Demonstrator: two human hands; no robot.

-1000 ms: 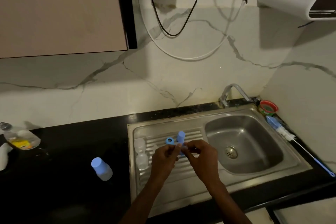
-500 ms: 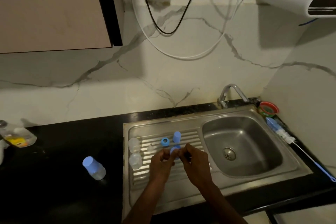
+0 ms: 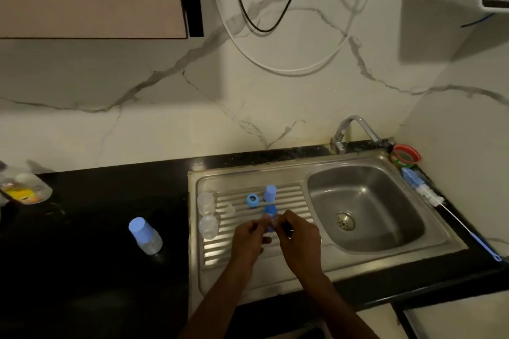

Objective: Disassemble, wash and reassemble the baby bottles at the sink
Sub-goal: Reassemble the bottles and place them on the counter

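Observation:
Over the ribbed drainboard (image 3: pixel 292 198), my left hand (image 3: pixel 249 239) and my right hand (image 3: pixel 298 239) meet and pinch a small blue collar ring (image 3: pixel 270 213) with a clear part in it. Behind them on the drainboard stand a second blue ring (image 3: pixel 252 199) and a blue cap (image 3: pixel 270 193). Two clear bottle bodies (image 3: pixel 206 202) (image 3: pixel 208 227) and a clear teat (image 3: pixel 229 210) sit at the drainboard's left. An assembled bottle with a blue cap (image 3: pixel 144 235) lies tilted on the black counter.
The steel sink basin (image 3: pixel 366 209) with its drain lies to the right, a tap (image 3: pixel 349 129) behind it. A blue bottle brush (image 3: pixel 440 201) and a red-rimmed tub (image 3: pixel 406 156) sit along the right edge. A soap bottle (image 3: pixel 26 190) lies far left. Cables hang on the wall.
Both hands have lowered and drawn nearer to me over the drainboard, still working the blue ring between them. The view has shifted slightly to the right.

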